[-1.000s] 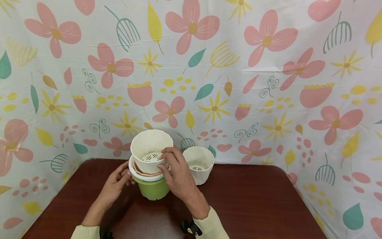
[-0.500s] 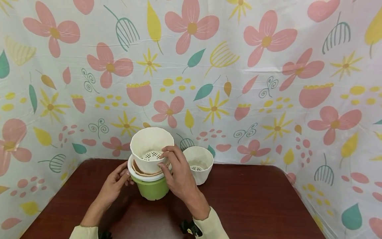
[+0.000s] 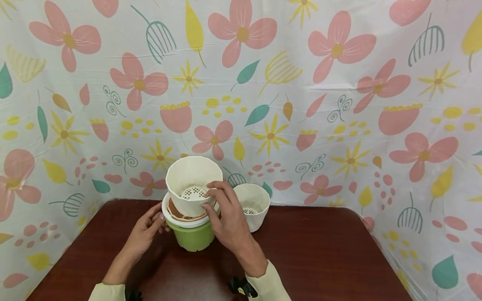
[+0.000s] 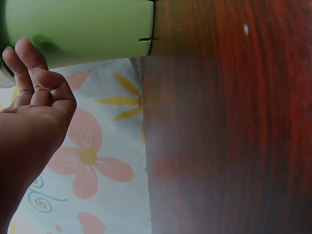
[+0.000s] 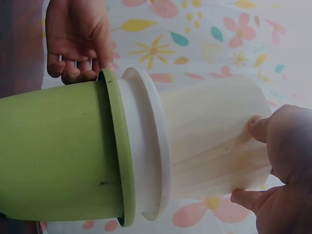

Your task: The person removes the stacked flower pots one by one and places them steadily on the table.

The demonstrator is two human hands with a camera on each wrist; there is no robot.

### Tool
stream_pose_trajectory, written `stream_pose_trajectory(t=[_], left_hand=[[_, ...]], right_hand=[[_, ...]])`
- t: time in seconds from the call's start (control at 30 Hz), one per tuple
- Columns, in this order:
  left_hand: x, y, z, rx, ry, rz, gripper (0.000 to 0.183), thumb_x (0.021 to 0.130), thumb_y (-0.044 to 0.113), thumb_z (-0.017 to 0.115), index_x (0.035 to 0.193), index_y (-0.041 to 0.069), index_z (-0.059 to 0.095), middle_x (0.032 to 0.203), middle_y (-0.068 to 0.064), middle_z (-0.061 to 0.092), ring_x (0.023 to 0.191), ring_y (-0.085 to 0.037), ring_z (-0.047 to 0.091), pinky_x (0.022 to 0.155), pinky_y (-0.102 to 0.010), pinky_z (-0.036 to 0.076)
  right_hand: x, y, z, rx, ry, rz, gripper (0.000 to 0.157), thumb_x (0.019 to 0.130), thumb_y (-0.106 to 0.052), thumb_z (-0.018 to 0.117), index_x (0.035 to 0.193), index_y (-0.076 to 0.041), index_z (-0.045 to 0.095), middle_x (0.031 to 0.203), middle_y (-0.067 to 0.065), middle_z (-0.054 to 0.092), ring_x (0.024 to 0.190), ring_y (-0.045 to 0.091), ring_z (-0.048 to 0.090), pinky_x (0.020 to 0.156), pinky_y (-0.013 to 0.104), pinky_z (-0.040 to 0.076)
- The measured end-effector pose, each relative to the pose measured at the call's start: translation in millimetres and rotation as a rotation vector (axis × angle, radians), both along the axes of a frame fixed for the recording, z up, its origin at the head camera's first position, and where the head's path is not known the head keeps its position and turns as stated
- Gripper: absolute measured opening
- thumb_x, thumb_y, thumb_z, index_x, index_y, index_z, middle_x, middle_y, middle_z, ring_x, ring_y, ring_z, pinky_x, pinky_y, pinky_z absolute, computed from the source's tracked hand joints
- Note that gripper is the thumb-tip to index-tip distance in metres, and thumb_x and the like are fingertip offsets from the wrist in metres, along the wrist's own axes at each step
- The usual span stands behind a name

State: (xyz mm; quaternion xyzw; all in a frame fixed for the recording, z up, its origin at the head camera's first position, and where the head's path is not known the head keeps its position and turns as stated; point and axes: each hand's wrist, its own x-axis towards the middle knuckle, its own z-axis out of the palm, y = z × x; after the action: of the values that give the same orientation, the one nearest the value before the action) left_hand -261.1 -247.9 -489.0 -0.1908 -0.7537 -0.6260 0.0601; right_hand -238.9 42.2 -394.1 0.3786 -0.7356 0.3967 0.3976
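Observation:
In the head view, my right hand [image 3: 231, 219] pinches the near right rim of a white faceted flower pot [image 3: 193, 171] with a perforated bottom. This pot stands partly raised out of a stack. Below it show a tan-rimmed pot [image 3: 174, 212], a white-rimmed pot [image 3: 188, 224] and a green flower pot [image 3: 193, 238] outermost. My left hand [image 3: 148, 225] holds the stack at its left, thumb and fingers at the rim of the green pot. The right wrist view shows the white pot's side [image 5: 214, 141] drawn up, tilted slightly, with the thumb and a finger on it.
A second white faceted pot [image 3: 257, 219], also with holes in its bottom, stands on the dark reddish-brown table [image 3: 320, 251] just right of the stack. A flower-printed cloth [image 3: 286, 167] hangs close behind the table and along both sides.
My right hand has lifted the white pot a little upward and slightly to the right, out of the stack. The left hand and green pot stay in place.

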Motion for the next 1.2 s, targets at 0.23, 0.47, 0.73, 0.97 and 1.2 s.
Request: stream_pose_trajectory(t=[0.23,0.47,0.73,0.97,1.2], left_hand=[[0.5,-2.2,0.3,-0.012,-0.037,-0.003,0.055,0.116,0.024,0.048,0.164,0.002,0.033,0.107,-0.001,0.071,0.091,-0.019,0.067,0.079,-0.03,0.055],[2.5,-5.5,-0.5,-0.009,-0.014,0.002,0.054,0.116,0.019,0.046,0.164,-0.001,0.031,0.106,0.001,0.07,0.089,-0.017,0.067,0.077,-0.026,0.054],[1.8,-1.8,-0.9,-0.013,-0.006,-0.02,0.054,0.117,0.019,0.045,0.165,-0.001,0.03,0.108,0.001,0.07,0.09,-0.019,0.067,0.078,-0.028,0.054],[0.6,-0.2,-2.2,-0.023,-0.016,-0.011,0.055,0.117,0.022,0.045,0.164,-0.002,0.03,0.107,-0.002,0.07,0.091,-0.022,0.068,0.078,-0.03,0.055],[-0.4,-2.8,-3.2,-0.022,-0.018,-0.001,0.056,0.116,0.023,0.046,0.165,0.0,0.029,0.109,0.001,0.071,0.09,-0.018,0.068,0.078,-0.028,0.055]], right_hand=[[-0.5,-0.6,0.2,-0.028,0.002,0.006,0.02,0.097,-0.004,0.077,0.11,-0.004,0.062,0.132,0.014,0.059,0.12,0.027,0.061,0.097,0.039,0.054],[2.5,-1.7,3.3,-0.028,0.019,0.015,0.019,0.097,-0.004,0.076,0.111,-0.003,0.063,0.132,0.014,0.059,0.119,0.027,0.061,0.098,0.039,0.054],[6.4,4.0,6.6,-0.026,0.019,-0.023,0.019,0.097,-0.005,0.077,0.11,-0.002,0.063,0.133,0.013,0.059,0.121,0.026,0.061,0.098,0.038,0.054],[10.2,8.1,9.4,-0.04,0.03,-0.034,0.021,0.096,-0.005,0.078,0.111,-0.004,0.063,0.133,0.013,0.06,0.121,0.027,0.062,0.099,0.038,0.052],[13.0,9.9,11.0,-0.048,0.019,-0.032,0.022,0.096,-0.003,0.078,0.112,-0.004,0.064,0.135,0.013,0.059,0.122,0.026,0.061,0.096,0.037,0.054]])
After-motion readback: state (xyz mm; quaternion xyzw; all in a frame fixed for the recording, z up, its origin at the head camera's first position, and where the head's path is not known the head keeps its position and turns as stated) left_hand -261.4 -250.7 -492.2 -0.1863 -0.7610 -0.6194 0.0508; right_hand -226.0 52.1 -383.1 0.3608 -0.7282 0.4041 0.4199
